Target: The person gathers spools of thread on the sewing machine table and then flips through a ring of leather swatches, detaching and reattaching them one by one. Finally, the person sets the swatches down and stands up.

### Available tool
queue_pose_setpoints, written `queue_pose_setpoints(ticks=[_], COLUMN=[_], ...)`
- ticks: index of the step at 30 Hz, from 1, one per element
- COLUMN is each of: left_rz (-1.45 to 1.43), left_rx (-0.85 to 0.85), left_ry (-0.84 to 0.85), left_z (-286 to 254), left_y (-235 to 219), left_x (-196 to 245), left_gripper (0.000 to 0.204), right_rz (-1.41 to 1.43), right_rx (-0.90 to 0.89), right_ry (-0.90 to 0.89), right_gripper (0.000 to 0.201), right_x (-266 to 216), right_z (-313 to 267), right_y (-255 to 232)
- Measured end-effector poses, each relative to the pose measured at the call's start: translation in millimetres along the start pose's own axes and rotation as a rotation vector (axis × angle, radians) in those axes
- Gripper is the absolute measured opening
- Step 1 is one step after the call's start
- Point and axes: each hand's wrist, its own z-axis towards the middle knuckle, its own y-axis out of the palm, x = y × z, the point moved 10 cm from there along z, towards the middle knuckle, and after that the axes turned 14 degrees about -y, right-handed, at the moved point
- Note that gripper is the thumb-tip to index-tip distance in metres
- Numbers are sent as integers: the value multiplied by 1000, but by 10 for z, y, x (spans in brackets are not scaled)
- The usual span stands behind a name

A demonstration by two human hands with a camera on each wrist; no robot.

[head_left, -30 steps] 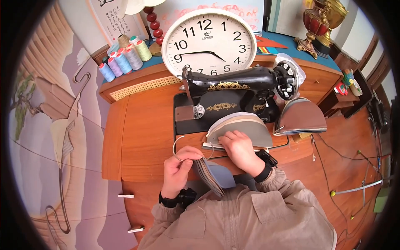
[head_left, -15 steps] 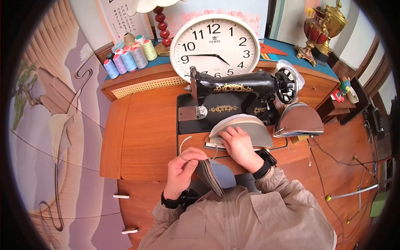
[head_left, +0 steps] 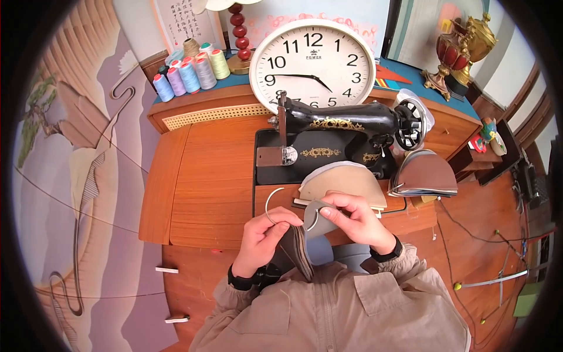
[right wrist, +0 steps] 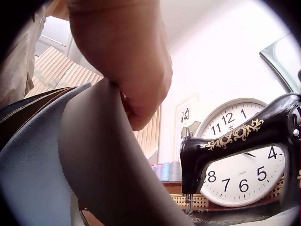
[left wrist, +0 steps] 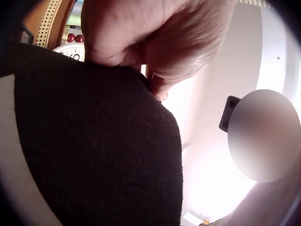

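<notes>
My left hand (head_left: pixel 261 237) grips a bundle of dark and brown swatches (head_left: pixel 296 252) by its top corner, along with an opened metal ring (head_left: pixel 268 205). A blue swatch (head_left: pixel 319 249) hangs at the bundle's right side. Between thumb and fingers, my right hand (head_left: pixel 362 222) pinches a grey swatch (right wrist: pixel 103 150), which bends and meets the ring's right end. Behind the hands lies a stack of half-round swatches (head_left: pixel 343 182), beige on top. The left wrist view is mostly filled by a dark swatch (left wrist: pixel 103 141) below the left fingers.
A black sewing machine (head_left: pixel 346 117) stands behind the stack on the wooden table (head_left: pixel 211 182). Another fan of swatches, brown on top (head_left: pixel 428 173), lies at the right. A wall clock (head_left: pixel 314 64) and thread spools (head_left: pixel 187 76) are at the back.
My right hand has lifted the grey swatch off the stack and brought it towards me to the ring, exposing beige beneath. The left hand keeps its grip on the bundle and ring.
</notes>
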Motion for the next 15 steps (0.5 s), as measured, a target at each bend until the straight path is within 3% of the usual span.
queue_pose_setpoints(ticks=[4,8,11,13,15], left_rz=[-18,23,-22,-1,-11], left_rx=[-6,20,31,80,84], left_ry=[-45,-53,-80,-60,-61], left_z=[14,58,92,107,119], left_y=[22,69,80,67,77], left_x=[-47,-28,-68,-60,-88], left_gripper=[16,20,16,16,16], right_rz=[-211,-224,-473,-799,-886], right_rx=[-110,-99,-79,-2,31], right_ry=[-78,-151,-258,-439,-481], right_gripper=[15,14,15,20,22], right_x=[-89,-250,-394,-590,-644], right_z=[-1,10,-13,-58,-111], right_y=[-25,-49,-78,-54,1])
